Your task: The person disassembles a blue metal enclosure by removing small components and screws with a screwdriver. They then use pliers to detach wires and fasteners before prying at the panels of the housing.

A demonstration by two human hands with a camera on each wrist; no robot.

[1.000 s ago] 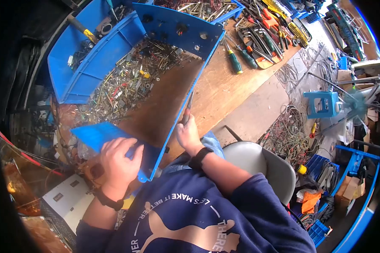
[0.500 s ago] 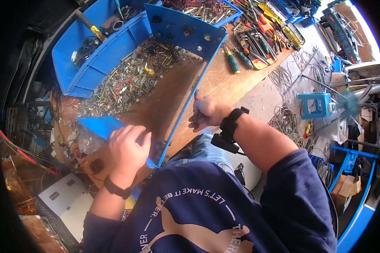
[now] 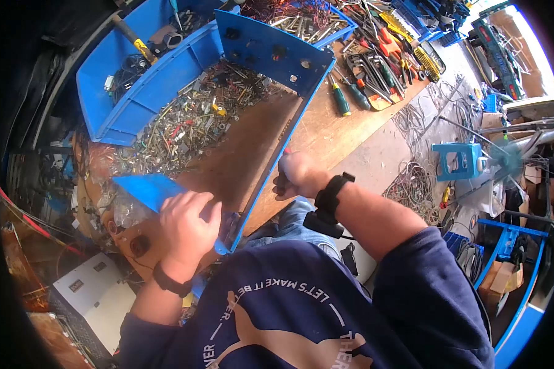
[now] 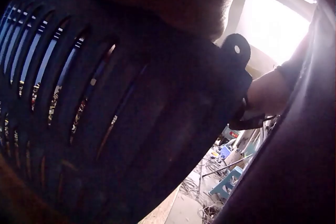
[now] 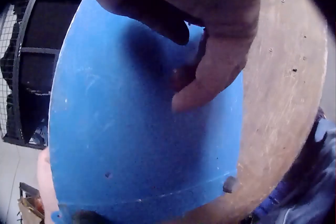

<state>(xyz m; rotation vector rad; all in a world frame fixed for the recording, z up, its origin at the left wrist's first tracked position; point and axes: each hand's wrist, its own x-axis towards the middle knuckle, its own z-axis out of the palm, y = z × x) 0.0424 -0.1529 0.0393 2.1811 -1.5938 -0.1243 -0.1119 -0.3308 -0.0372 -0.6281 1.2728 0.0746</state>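
A bent blue metal casing (image 3: 252, 52) stands on its edge across the wooden bench, its long side running toward the person's body. My left hand (image 3: 188, 224) grips the near end plate, thumb on one side and fingers over the top. Slots cut through that end plate (image 4: 168, 124) show dark in the left wrist view. Outside the long side, my right hand (image 3: 298, 172) curls round a slim tool with a reddish handle (image 5: 181, 78), mostly hidden in the fingers. In the right wrist view the fingers sit close over the flat blue face (image 5: 121, 129).
Small metal scraps (image 3: 184, 123) lie heaped inside the casing's bend, beside a large blue bin (image 3: 157, 83). Screwdrivers (image 3: 340, 99), hex keys and pliers spread over the bench's far right. A blue stool (image 3: 458, 161) and tangled cables (image 3: 412, 187) are on the floor.
My right hand has turned over, back upward, with its elbow swung outward and the tool still in it. My left hand keeps its hold; the casing appears slightly farther right.
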